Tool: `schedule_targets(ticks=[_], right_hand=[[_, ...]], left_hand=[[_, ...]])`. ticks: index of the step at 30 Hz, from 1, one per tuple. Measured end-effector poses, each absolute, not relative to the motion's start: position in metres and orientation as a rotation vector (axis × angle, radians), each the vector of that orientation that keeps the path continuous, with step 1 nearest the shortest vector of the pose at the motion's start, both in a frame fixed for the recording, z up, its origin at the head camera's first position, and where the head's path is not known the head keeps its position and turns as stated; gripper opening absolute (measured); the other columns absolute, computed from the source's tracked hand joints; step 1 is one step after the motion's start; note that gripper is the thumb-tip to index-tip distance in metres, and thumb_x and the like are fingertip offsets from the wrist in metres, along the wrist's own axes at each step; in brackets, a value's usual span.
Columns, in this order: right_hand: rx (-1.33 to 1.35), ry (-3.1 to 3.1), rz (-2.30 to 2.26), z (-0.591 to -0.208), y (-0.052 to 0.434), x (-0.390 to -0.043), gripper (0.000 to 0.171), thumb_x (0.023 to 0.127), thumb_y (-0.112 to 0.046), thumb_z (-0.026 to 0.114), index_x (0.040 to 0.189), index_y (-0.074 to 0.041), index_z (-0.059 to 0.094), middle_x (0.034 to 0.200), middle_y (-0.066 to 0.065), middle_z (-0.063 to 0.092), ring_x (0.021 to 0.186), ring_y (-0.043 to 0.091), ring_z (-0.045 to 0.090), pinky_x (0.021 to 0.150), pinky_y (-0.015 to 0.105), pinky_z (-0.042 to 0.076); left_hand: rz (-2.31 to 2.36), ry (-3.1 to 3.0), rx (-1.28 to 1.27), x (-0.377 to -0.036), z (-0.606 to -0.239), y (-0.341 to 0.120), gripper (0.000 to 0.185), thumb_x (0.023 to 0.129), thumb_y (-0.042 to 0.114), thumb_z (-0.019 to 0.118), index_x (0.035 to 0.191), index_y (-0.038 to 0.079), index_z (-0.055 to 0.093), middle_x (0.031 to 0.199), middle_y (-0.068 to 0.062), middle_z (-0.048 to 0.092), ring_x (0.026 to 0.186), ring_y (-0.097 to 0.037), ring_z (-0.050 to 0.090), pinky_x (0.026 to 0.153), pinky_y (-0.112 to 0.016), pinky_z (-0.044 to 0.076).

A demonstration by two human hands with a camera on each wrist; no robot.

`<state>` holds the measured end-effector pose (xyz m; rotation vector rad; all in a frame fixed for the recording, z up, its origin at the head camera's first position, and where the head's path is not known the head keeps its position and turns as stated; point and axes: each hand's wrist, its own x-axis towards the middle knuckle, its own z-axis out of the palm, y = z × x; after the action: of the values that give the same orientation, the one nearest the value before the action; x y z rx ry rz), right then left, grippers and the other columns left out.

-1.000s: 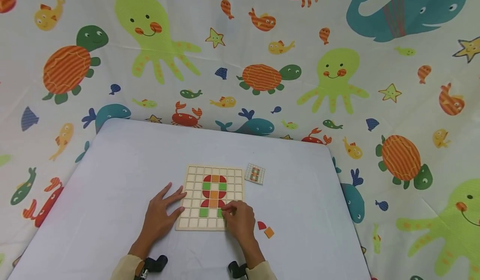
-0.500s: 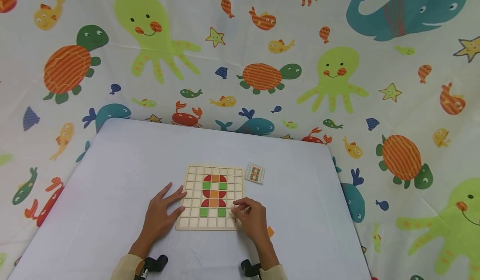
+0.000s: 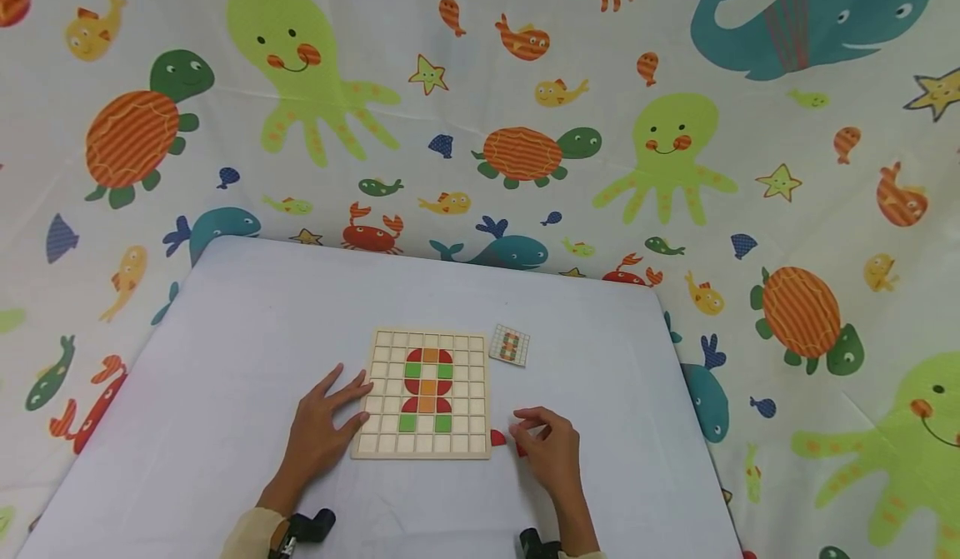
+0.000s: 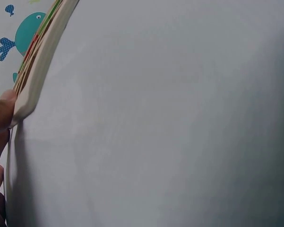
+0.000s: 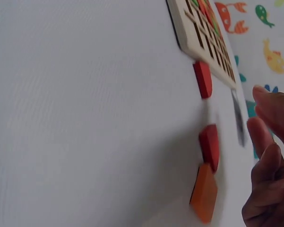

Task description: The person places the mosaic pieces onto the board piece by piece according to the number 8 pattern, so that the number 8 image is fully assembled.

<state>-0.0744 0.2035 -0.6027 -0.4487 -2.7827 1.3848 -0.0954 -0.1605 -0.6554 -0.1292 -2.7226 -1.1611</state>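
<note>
Head view: right hand (image 3: 551, 451) fingers loosely curling, gripping nothing, hovering over red piece (image 5: 209, 144) and orange square (image 5: 204, 191) on table (image 3: 225, 334). Second red piece (image 3: 497, 437) lying just beside board's right edge. Left hand (image 3: 318, 430) fingers spreading flat, fingertips touching left edge of wooden grid board (image 3: 426, 394). Board carrying red, green, orange tiles. Pattern card (image 3: 510, 346) lying near board's far right corner.
</note>
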Motion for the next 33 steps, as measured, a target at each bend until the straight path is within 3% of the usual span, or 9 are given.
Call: schedule_targets(ticks=[5,16,24,33], right_hand=[[-0.486,-2.819,1.372,-0.605,0.212,-0.070,0.018,0.087,-0.012,0.087,0.103,-0.021,0.084,0.088,0.000,0.074,0.063,0.016,0.057,0.050,0.024,0.054],[-0.301,-2.944,1.203,-0.612,0.197,-0.068,0.026,0.078,-0.016,0.094,0.101,-0.023,0.085,0.093,-0.004,0.073,0.079,0.010,0.058,0.067,0.021,0.048],[-0.287,-3.001,1.032,-0.615,0.185,-0.068,0.022,0.078,-0.014,0.094,0.090,-0.024,0.079,0.086,-0.007,0.065,0.077,0.007,0.057,0.065,0.022,0.045],[-0.197,-2.983,1.158,-0.614,0.186,-0.066,0.029,0.082,-0.010,0.090,0.090,-0.023,0.065,0.080,-0.011,0.066,0.074,0.005,0.057,0.065,0.019,0.048]], left_hand=[[-1.148,-2.727,-0.129,-0.095,-0.656,-0.161,0.051,0.085,0.012,0.086,0.135,0.015,0.075,0.152,-0.014,0.063,0.151,-0.050,0.042,0.113,-0.079,0.034],[-1.174,-2.712,-0.136,-0.094,-0.653,-0.160,0.051,0.085,0.011,0.086,0.134,0.015,0.075,0.152,-0.013,0.064,0.151,-0.050,0.042,0.113,-0.078,0.033],[-1.174,-2.719,-0.124,-0.093,-0.652,-0.159,0.051,0.085,0.011,0.086,0.135,0.015,0.075,0.155,-0.018,0.059,0.151,-0.051,0.042,0.113,-0.079,0.033],[-1.163,-2.716,-0.134,-0.093,-0.653,-0.160,0.050,0.086,0.013,0.086,0.135,0.014,0.074,0.152,-0.016,0.062,0.151,-0.050,0.042,0.112,-0.079,0.034]])
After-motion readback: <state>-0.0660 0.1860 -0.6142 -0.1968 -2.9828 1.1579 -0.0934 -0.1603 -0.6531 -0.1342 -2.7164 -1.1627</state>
